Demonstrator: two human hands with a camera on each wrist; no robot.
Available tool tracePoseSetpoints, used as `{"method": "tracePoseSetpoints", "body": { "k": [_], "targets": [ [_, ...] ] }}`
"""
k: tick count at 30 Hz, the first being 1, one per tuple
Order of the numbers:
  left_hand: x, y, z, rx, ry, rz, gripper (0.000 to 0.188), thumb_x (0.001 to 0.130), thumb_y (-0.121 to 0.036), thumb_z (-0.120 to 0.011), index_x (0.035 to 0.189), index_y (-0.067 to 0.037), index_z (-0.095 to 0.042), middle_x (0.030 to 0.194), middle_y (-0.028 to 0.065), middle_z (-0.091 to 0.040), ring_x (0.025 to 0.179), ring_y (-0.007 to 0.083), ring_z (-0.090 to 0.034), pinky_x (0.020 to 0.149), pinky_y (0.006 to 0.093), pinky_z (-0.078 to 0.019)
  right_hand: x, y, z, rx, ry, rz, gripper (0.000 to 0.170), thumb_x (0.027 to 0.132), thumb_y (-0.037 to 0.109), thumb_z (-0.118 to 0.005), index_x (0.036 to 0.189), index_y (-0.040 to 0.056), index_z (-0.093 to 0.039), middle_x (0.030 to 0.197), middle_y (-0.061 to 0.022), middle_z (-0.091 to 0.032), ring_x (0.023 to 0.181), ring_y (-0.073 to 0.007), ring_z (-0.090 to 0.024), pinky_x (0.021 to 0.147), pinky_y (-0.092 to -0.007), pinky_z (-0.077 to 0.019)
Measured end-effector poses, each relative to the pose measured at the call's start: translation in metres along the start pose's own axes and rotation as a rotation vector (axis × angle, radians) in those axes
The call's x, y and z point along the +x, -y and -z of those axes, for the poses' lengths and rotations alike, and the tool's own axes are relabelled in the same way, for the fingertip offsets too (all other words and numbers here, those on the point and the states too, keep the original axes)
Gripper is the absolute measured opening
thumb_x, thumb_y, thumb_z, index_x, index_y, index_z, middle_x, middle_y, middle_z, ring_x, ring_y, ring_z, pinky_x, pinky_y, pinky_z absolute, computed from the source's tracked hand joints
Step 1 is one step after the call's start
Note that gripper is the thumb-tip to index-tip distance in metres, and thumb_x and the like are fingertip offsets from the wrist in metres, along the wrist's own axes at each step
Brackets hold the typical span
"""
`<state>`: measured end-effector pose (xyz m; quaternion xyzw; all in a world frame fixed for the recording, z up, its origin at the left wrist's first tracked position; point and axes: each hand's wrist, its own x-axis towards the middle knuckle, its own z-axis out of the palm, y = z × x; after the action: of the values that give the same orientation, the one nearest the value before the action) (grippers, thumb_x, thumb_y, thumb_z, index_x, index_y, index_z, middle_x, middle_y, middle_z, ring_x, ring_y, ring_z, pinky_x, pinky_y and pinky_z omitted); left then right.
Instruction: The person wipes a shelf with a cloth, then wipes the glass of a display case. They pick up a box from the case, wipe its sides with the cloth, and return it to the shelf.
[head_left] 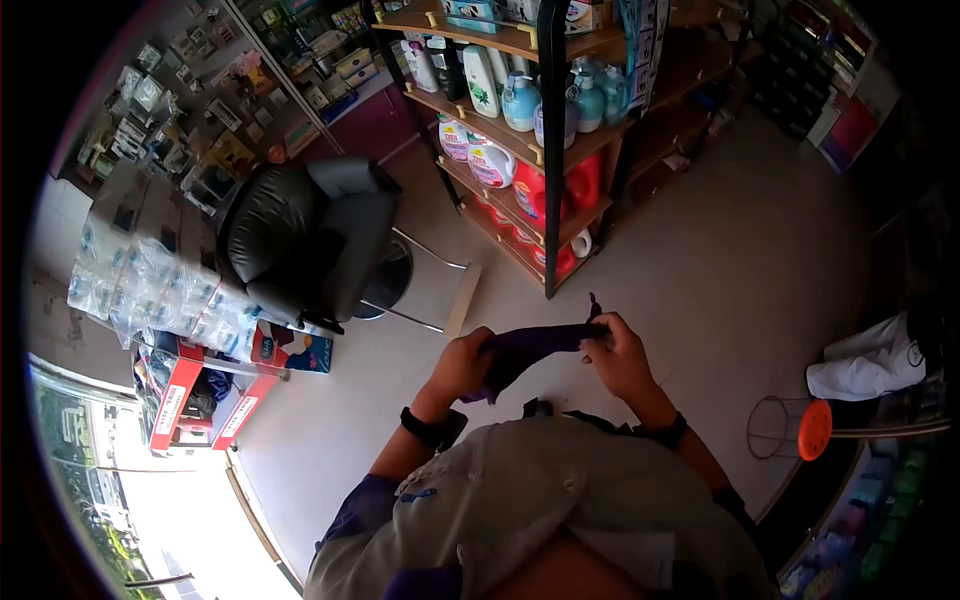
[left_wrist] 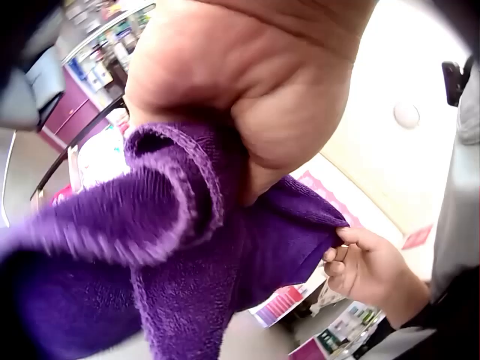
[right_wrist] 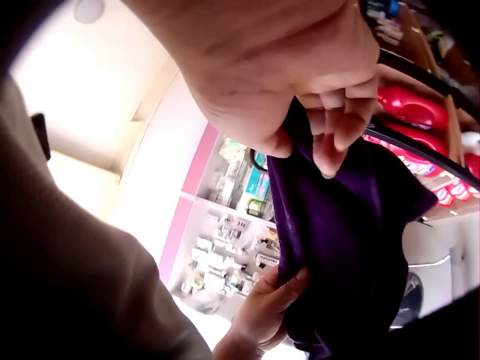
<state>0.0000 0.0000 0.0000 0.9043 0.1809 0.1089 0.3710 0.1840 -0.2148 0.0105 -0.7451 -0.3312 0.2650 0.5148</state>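
Observation:
A dark purple cloth (head_left: 535, 345) is stretched between both hands in front of the body. The left hand (head_left: 462, 368) grips its left end; in the left wrist view that hand (left_wrist: 240, 90) holds the bunched, fuzzy purple cloth (left_wrist: 187, 270), part of which hangs in folds. The right hand (head_left: 622, 362) pinches the other end, with a small tip of cloth sticking up past the fingers. In the right wrist view the right hand (right_wrist: 292, 82) pinches the cloth (right_wrist: 337, 225) between thumb and fingers, and the cloth hangs down toward the left hand (right_wrist: 262, 315).
Shelves (head_left: 590, 150) with bottles and detergent stand ahead. A black chair (head_left: 300, 235) is at the left, near plastic-wrapped packs (head_left: 160, 290) and a red-edged box (head_left: 240, 415). An orange-topped stool (head_left: 814, 430) and a white bag (head_left: 865, 362) are at the right.

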Motion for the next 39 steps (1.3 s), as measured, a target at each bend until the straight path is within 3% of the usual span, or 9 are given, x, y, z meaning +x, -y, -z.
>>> {"method": "tracePoseSetpoints", "body": {
  "k": [2,7,15,19,23,26,28,34,39],
  "targets": [
    [0.009,-0.012,0.007,-0.049,0.033,0.139,0.018,0.087,-0.019,-0.063,0.096,-0.004,-0.062,0.081,0.0225,-0.066,0.079,0.0414,-0.065,0.068,0.0453,-0.0506,-0.005,-0.005,0.001,0.258,-0.050,-0.145,0.027,0.090,0.007,-0.059,0.113,-0.0041,-0.051,0.085,-0.0116,-0.065,0.069,-0.0156,-0.065,0.064,-0.0273,-0.0526],
    [0.161,-0.035,0.035,-0.052,-0.065,0.108,0.021,0.088,-0.020,-0.063,0.097,-0.001,-0.061,0.079,0.0250,-0.064,0.077,0.0439,-0.063,0.066,0.0470,-0.0494,0.125,-0.003,0.054,0.484,-0.063,-0.130,0.028,0.091,0.008,-0.060,0.115,-0.0043,-0.050,0.085,-0.0111,-0.064,0.069,-0.0135,-0.062,0.065,-0.0266,-0.0521],
    [0.325,-0.117,0.103,-0.037,-0.690,-0.140,0.023,0.092,-0.020,-0.064,0.099,0.002,-0.059,0.077,0.0212,-0.064,0.068,0.0315,-0.064,0.063,0.0371,-0.0487,0.283,0.091,0.141,0.620,0.076,0.381,0.028,0.095,0.008,-0.059,0.120,-0.0022,-0.049,0.091,-0.0086,-0.065,0.077,-0.0110,-0.062,0.071,-0.0254,-0.0518],
    [0.399,-0.149,0.108,-0.214,-1.032,-0.234,0.024,0.094,-0.021,-0.062,0.095,0.003,-0.055,0.074,0.0197,-0.063,0.065,0.0327,-0.061,0.061,0.0376,-0.0470,0.352,0.137,0.149,0.669,0.161,0.571,0.029,0.095,0.010,-0.061,0.120,-0.0014,-0.050,0.092,-0.0083,-0.065,0.080,-0.0113,-0.063,0.071,-0.0255,-0.0517],
    [0.433,-0.125,0.053,0.119,-1.303,-0.177,0.018,0.090,-0.012,-0.058,0.099,-0.001,-0.048,0.084,0.0208,-0.054,0.074,0.0426,-0.055,0.067,0.0453,-0.0450,0.393,0.123,0.122,0.329,0.194,0.696,0.027,0.094,0.013,-0.065,0.115,-0.0003,-0.054,0.097,-0.0061,-0.062,0.084,-0.0106,-0.060,0.069,-0.0258,-0.0504],
    [0.427,-0.089,0.019,0.075,-1.286,-0.155,0.021,0.083,-0.006,-0.058,0.100,-0.001,-0.047,0.087,0.0205,-0.054,0.077,0.0440,-0.055,0.067,0.0456,-0.0453,0.399,0.080,0.103,0.221,0.053,0.886,0.028,0.091,0.010,-0.067,0.114,-0.0010,-0.054,0.098,-0.0094,-0.062,0.086,-0.0137,-0.061,0.070,-0.0271,-0.0506],
    [0.417,-0.058,-0.011,0.088,-1.161,-0.133,0.025,0.080,-0.004,-0.059,0.101,0.000,-0.047,0.092,0.0213,-0.053,0.080,0.0444,-0.056,0.068,0.0464,-0.0459,0.399,0.034,0.087,0.253,0.092,0.666,0.026,0.085,0.007,-0.068,0.108,-0.0008,-0.058,0.095,-0.0166,-0.065,0.086,-0.0290,-0.065,0.073,-0.0354,-0.0518],
    [0.396,0.013,-0.086,0.113,-0.853,0.144,0.032,0.077,-0.004,-0.062,0.104,0.001,-0.046,0.100,0.0221,-0.051,0.083,0.0456,-0.056,0.070,0.0497,-0.0469,0.398,-0.061,0.065,0.057,0.205,0.442,0.027,0.085,0.007,-0.065,0.110,0.0009,-0.057,0.099,-0.0208,-0.064,0.092,-0.0379,-0.064,0.078,-0.0420,-0.0508],
    [0.387,0.015,-0.092,0.032,-0.736,0.251,0.035,0.074,-0.002,-0.061,0.105,0.001,-0.044,0.097,0.0231,-0.052,0.085,0.0471,-0.055,0.073,0.0509,-0.0465,0.405,-0.060,0.073,-0.076,0.323,0.412,0.028,0.086,0.010,-0.065,0.111,0.0016,-0.057,0.101,-0.0220,-0.064,0.093,-0.0411,-0.062,0.079,-0.0449,-0.0499]
  ]
}}
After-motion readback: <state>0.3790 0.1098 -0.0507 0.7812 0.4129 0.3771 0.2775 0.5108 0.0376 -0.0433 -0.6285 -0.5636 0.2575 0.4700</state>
